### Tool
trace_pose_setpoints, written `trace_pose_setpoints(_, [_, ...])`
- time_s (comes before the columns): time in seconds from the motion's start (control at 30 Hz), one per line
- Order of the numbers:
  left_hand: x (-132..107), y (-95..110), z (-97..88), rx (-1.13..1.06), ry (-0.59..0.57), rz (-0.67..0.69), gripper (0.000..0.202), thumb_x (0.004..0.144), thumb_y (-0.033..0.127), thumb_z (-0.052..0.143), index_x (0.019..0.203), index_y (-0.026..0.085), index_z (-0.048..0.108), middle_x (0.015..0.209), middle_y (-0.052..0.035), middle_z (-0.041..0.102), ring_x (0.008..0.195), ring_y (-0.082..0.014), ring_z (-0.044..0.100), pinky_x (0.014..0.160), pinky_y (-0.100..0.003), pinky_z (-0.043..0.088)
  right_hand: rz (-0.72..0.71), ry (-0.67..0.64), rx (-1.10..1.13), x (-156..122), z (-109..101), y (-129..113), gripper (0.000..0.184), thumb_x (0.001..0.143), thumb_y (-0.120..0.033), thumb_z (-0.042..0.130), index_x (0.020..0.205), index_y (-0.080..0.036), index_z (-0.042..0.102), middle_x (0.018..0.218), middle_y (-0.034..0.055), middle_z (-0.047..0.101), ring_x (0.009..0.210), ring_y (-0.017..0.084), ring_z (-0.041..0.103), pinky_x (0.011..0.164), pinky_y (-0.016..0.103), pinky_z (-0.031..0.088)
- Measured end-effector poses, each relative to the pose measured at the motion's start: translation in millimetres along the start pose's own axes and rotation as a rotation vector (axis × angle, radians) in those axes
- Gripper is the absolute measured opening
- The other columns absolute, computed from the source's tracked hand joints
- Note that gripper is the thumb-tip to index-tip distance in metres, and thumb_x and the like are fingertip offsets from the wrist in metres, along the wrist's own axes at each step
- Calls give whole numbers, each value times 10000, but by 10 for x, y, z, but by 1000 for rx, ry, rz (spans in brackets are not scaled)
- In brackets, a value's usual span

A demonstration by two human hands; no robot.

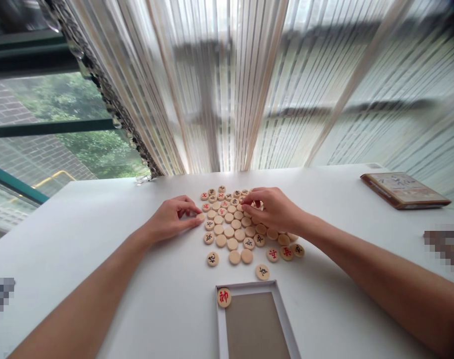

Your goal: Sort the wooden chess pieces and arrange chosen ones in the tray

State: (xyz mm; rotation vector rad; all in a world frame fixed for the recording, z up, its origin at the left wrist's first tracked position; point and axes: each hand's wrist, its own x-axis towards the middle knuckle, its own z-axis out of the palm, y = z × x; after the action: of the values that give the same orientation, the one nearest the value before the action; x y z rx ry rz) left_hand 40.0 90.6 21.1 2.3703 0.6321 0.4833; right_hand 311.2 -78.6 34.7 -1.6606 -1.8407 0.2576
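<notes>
Several round wooden chess discs (234, 224) with red or black characters lie spread in a cluster on the white table (99, 234). My left hand (172, 218) rests at the cluster's left edge, its fingertips pinched on one blank-faced disc (200, 217). My right hand (273, 209) lies over the cluster's right part, fingers curled and pinching among the discs at the top; what they hold is hidden. A disc with a red character (224, 297) sits in the top left corner of an open shallow box (219, 329) near me.
A flat brown box lid or board (404, 190) lies at the table's far right. A striped sheer curtain (249, 89) hangs behind the table, with a window (43, 129) at left. Single discs (262, 271) lie between the cluster and the box.
</notes>
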Motion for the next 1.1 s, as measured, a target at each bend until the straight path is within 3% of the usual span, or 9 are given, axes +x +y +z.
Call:
trace_pose_setpoints(0.27, [9,-45,112,-36,102,-24,296,811,453,813,917,177,790,719,-14,678,587,-122,511,525,-234,418,5,-13,-27,-1,23,3,163,947,-222,651,912,-187,806,847,56,763,753,192,662,717,312,482])
trace_pose_setpoints(0.47, [3,-23,150,-53,171,39,258,832,424,801,944,199,859,1008,-100,799,650,-135,587,559,-263,451,12,-24,-39,1,23,22,169,947,-236,649,920,-188,809,842,54,762,744,191,661,708,313,483])
trace_pose_setpoints(0.93, [-2,-23,145,-2,180,91,149,800,258,766,894,205,869,1047,-105,808,705,-165,665,561,-285,449,8,-16,-49,1,37,9,167,955,-237,654,925,-194,812,877,64,770,758,200,676,718,319,508])
trace_pose_setpoints(1.1, [8,20,135,19,195,115,186,861,282,707,932,191,854,1058,-110,791,742,-175,677,590,-287,488,-22,-12,-94,-30,138,31,294,1005,-243,599,1232,-218,783,1132,135,715,963,263,684,854,385,537])
